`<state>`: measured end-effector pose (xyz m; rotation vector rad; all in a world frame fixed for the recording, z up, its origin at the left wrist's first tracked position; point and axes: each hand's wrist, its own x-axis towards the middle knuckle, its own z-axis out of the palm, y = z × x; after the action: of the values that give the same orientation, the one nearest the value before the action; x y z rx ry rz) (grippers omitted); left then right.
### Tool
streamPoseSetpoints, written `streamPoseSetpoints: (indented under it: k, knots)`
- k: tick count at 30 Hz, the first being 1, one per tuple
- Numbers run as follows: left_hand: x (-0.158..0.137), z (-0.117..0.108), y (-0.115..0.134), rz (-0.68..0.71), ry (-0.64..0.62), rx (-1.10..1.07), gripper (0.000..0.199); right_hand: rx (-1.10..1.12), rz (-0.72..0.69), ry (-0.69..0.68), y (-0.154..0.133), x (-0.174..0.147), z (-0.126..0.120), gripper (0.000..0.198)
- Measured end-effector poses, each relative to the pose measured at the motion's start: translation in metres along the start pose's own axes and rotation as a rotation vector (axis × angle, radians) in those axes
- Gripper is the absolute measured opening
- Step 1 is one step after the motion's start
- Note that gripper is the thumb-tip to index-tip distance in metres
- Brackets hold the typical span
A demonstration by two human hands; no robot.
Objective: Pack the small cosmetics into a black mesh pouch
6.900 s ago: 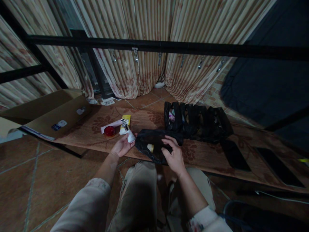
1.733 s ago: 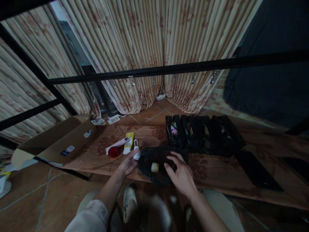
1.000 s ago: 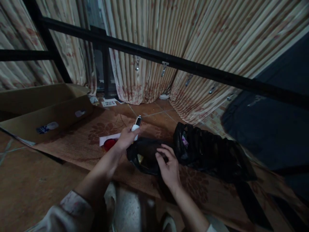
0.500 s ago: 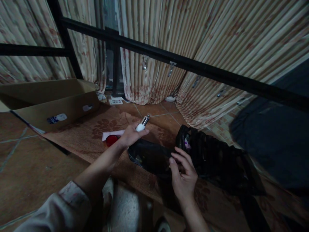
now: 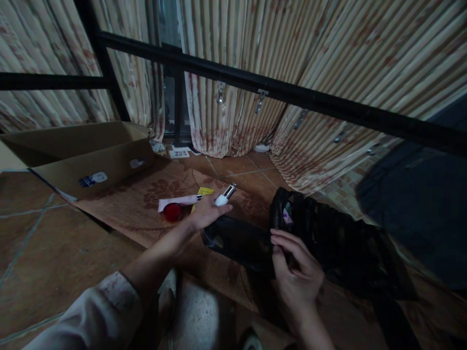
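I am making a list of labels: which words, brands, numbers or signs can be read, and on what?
No text can be read.
Cardboard box, blue-and-white label and paler label: too blurred.
White paper beyond the box: dark print, too small.
Yellow packet: too small and dim.
White bottle: no lettering visible.

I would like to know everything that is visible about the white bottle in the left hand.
The white bottle has a smooth-looking body, perhaps plastic or glass, and a shiny, metallic-looking silver top with a small tip. It is tilted, the top pointing away from the person and to the right. The left hand grips it and hides most of the body; no label is readable.
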<state>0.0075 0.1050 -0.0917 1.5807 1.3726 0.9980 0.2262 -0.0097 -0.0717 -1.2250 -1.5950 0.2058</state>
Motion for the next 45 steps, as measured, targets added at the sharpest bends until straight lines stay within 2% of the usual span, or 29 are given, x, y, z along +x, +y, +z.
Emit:
streamPoseSetpoints:
  k: [3, 8, 10, 17, 23, 27, 35, 38, 41, 45]
  knots:
    - [-0.001, 0.001, -0.001, 0.011, -0.016, 0.001, 0.033, -0.064, 0.015, 0.024, 0.006, 0.005, -0.002, 0.017]
    - [-0.001, 0.002, -0.003, 0.006, -0.036, 0.004, 0.033, -0.171, 0.1, -0.236, 0.018, 0.006, -0.002, 0.024]
    - [-0.002, 0.002, -0.003, 0.008, -0.048, 0.0, 0.033, -0.189, 0.114, -0.299, 0.018, 0.005, -0.002, 0.024]
    - [-0.006, 0.004, -0.001, 0.053, -0.055, -0.003, 0.03, -0.26, 0.253, -0.396, 0.015, 0.003, -0.002, 0.032]
    - [-0.007, 0.006, -0.001, 0.074, -0.06, 0.014, 0.031, -0.428, 0.37, -0.475, 0.011, 0.006, -0.007, 0.02]
    - [-0.007, 0.004, 0.003, 0.084, -0.024, -0.027, 0.031, -0.416, 0.386, -0.523, 0.008, 0.007, -0.013, 0.035]
    - [-0.001, -0.01, 0.014, 0.112, 0.114, -0.153, 0.029, -0.294, 0.507, -0.43, 0.016, 0.01, -0.023, 0.04]
    - [-0.002, -0.013, 0.018, 0.118, 0.123, -0.206, 0.028, -0.286, 0.504, -0.412, 0.018, 0.01, -0.025, 0.041]
    - [-0.007, -0.016, 0.025, 0.131, 0.075, -0.276, 0.028, -0.3, 0.478, -0.376, 0.019, 0.01, -0.027, 0.041]
    - [-0.018, -0.021, 0.038, 0.184, -0.109, -0.411, 0.028, -0.343, 0.493, -0.322, 0.023, 0.012, -0.029, 0.04]
